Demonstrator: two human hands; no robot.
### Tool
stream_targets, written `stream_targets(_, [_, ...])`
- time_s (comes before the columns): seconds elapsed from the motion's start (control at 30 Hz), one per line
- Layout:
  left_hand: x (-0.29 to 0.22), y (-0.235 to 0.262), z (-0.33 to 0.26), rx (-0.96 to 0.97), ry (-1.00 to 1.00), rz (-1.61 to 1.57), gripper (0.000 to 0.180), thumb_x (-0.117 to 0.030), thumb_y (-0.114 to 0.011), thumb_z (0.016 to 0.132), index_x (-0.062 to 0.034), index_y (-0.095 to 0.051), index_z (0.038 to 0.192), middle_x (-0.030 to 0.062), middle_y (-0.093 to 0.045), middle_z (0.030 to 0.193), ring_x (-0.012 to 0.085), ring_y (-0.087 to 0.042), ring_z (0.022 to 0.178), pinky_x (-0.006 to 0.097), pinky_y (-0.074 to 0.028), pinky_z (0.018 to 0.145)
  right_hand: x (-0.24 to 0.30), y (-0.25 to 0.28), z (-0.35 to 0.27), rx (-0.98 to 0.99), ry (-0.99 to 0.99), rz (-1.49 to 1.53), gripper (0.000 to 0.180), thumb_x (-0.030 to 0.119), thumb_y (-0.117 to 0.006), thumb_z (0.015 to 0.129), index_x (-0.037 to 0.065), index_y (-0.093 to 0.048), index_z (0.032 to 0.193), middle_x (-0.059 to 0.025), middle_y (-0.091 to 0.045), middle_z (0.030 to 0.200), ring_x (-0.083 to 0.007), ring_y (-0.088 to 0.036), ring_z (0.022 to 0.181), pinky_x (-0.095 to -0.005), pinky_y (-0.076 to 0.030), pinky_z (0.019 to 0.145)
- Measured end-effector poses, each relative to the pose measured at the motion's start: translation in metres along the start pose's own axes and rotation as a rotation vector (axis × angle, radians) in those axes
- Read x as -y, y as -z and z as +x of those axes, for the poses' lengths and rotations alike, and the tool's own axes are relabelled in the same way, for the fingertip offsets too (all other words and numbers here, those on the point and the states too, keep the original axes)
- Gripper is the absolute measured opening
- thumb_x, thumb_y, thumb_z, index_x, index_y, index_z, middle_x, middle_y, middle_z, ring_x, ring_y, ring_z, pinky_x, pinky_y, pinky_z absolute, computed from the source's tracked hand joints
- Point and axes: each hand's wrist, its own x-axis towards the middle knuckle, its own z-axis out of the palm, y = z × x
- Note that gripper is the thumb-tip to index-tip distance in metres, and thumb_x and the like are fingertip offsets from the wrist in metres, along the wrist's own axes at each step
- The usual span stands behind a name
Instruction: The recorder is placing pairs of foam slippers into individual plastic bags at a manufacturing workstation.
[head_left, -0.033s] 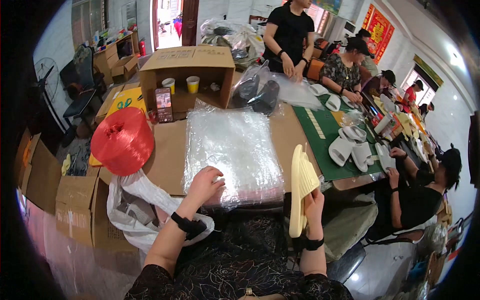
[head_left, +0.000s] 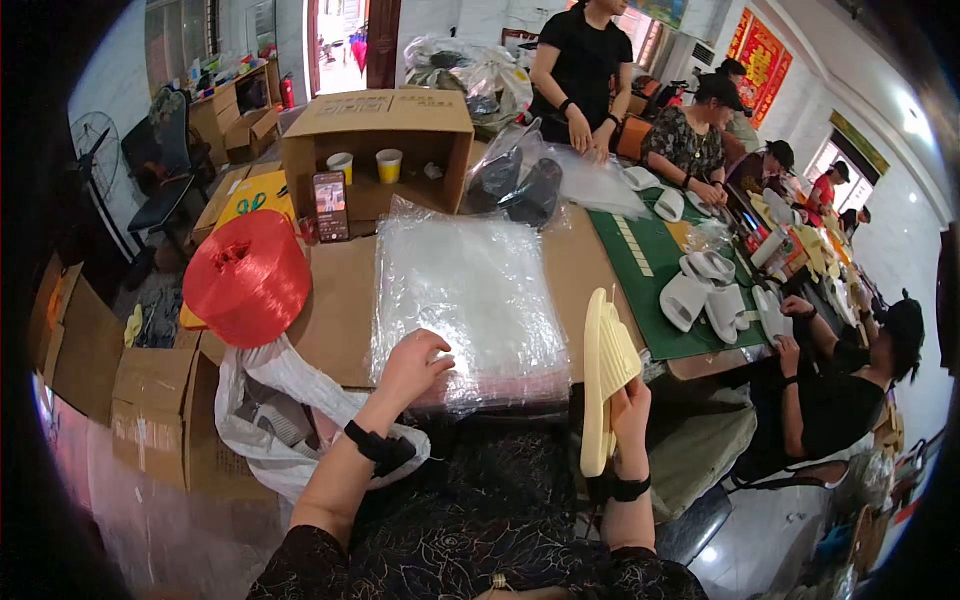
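Observation:
My right hand grips a pale yellow slide slipper, which stands on edge, tilted upright, just right of the bag stack. Fingers wrap around its strap side, and part of them is hidden. My left hand is over the near left part of a stack of clear plastic bags. Its fingers are loosely bent and apart, with nothing visible in them. The stack lies flat on the cardboard-covered table in front of me, its film shiny and wrinkled.
Left stand a large red twine roll and a white sack. Behind the bags are a phone, an open carton with two cups, and bagged dark slippers. Rightward, white slippers lie on a green mat; co-workers sit nearby.

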Motion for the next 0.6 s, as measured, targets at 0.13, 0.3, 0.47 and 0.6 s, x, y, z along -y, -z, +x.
stream_targets(0.13, [-0.002, -0.003, -0.001, -0.057, -0.025, 0.049, 0.021, -0.023, -0.076, 0.079, -0.0045, -0.072, 0.088, 0.0111, -0.067, 0.09, 0.0278, -0.066, 0.085, 0.036, -0.053, 0.074, 0.031, -0.017, -0.011, 0.124, -0.003, -0.066, 0.03, 0.01, -0.06, 0.096, -0.004, -0.057, 0.122, -0.0089, -0.068, 0.11, -0.0129, -0.064, 0.098, -0.0286, -0.049, 0.084])
stream_targets(0.3, [-0.023, -0.004, 0.02, -0.02, -0.019, -0.02, 0.017, -0.023, -0.073, 0.081, -0.0066, -0.073, 0.088, 0.0108, -0.068, 0.085, 0.0251, -0.066, 0.079, 0.035, -0.052, 0.072, 0.068, -0.047, -0.031, 0.387, 0.015, -0.071, 0.027, 0.008, -0.064, 0.091, -0.002, -0.062, 0.116, -0.0109, -0.067, 0.115, -0.0172, -0.064, 0.103, -0.0314, -0.05, 0.086])
stream_targets(0.47, [-0.033, 0.006, 0.044, -0.024, -0.097, -0.077, 0.019, -0.025, -0.071, 0.083, -0.0065, -0.075, 0.089, 0.0113, -0.068, 0.083, 0.0247, -0.065, 0.076, 0.035, -0.051, 0.07, 0.076, -0.068, -0.031, 0.735, 0.136, -0.307, 0.026, 0.006, -0.066, 0.083, 0.0, -0.065, 0.108, -0.0166, -0.066, 0.101, -0.0318, -0.066, 0.092, -0.0358, -0.051, 0.078])
stream_targets(0.6, [-0.038, 0.01, 0.043, 0.008, -0.061, -0.194, 0.021, -0.026, -0.071, 0.082, -0.0082, -0.076, 0.092, 0.0126, -0.068, 0.084, 0.0261, -0.066, 0.076, 0.034, -0.051, 0.069, 0.074, -0.068, -0.024, 0.611, 0.13, -0.707, 0.019, 0.014, -0.065, 0.085, -0.002, -0.064, 0.096, -0.0186, -0.063, 0.091, -0.0373, -0.063, 0.081, -0.0408, -0.051, 0.07])
